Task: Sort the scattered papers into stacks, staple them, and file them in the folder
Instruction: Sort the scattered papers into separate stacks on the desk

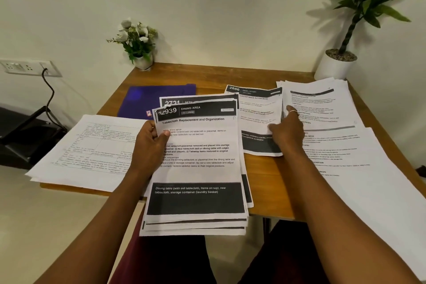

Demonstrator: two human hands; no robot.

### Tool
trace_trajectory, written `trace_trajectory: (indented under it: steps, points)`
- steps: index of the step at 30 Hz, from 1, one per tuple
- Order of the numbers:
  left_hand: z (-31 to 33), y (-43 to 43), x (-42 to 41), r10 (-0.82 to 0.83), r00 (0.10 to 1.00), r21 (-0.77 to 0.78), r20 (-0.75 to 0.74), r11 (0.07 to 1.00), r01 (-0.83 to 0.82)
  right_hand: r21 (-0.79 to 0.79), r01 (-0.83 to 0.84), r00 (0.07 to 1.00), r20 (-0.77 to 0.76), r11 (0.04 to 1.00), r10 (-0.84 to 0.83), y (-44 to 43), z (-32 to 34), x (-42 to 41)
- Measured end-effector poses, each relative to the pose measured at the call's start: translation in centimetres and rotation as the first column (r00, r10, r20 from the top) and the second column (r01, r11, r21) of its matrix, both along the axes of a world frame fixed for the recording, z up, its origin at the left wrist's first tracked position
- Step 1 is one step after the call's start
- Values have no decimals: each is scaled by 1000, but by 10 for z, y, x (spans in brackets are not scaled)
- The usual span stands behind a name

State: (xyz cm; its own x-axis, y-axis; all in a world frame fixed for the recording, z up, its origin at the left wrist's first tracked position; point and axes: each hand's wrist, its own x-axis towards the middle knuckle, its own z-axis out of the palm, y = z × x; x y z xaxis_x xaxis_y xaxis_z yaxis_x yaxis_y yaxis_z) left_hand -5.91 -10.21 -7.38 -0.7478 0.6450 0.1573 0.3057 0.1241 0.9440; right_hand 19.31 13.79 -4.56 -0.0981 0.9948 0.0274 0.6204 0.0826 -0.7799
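At the table's (214, 75) near edge, my left hand (151, 143) grips a fanned stack of sheets (198, 173) by its left side, thumb on the top page headed "Dining Area". My right hand (287, 131) lies on the right edge of the 2886 sheet (255, 117), thumb on the paper. I cannot tell whether it pinches that edge. Just right of it lie more printed pages (322, 104). Another pile (92, 147) overhangs the table's left side. The purple folder (140, 99) lies flat behind my stack, partly covered. A small flower pot (140, 53) stands at the wall.
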Motion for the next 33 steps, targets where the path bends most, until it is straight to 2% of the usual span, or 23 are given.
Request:
trace_trajectory:
  steps: [3, 12, 17, 23, 27, 30, 32, 33]
  points:
    - [1, -1, 0, -14, 1000, 6, 0, 1000, 14, -32, -41, 985, -168, 999, 35, -5, 13, 1]
    - [-2, -2, -9, 8, 999, 5, -31, 1000, -8, 7, -95, 879, -468, 995, 88, -32, 36, 9]
    - [-1, -2, -10, 17, 999, 6, -27, 1000, -17, -54, -294, 879, -407, 954, 248, -36, 34, 13]
    - [3, -2, -2, 26, 999, 24, 35, 999, -27, -291, -553, 824, -328, 781, 461, -56, 27, 4]
    - [2, -1, -4, 37, 998, 8, 53, 999, -37, -464, -619, 781, -446, 633, 437, -72, 22, -4]
    - [4, 0, -1, 78, 997, -16, 22, 997, -78, -500, -648, 753, -530, 574, 389, -75, 21, -4]
    - [5, 1, 1, 89, 996, -12, 13, 996, -89, -479, -666, 736, -547, 572, 399, -74, 21, -5]
    - [5, 2, 1, 93, 996, -9, 16, 996, -93, -461, -647, 751, -524, 607, 403, -74, 22, -8]
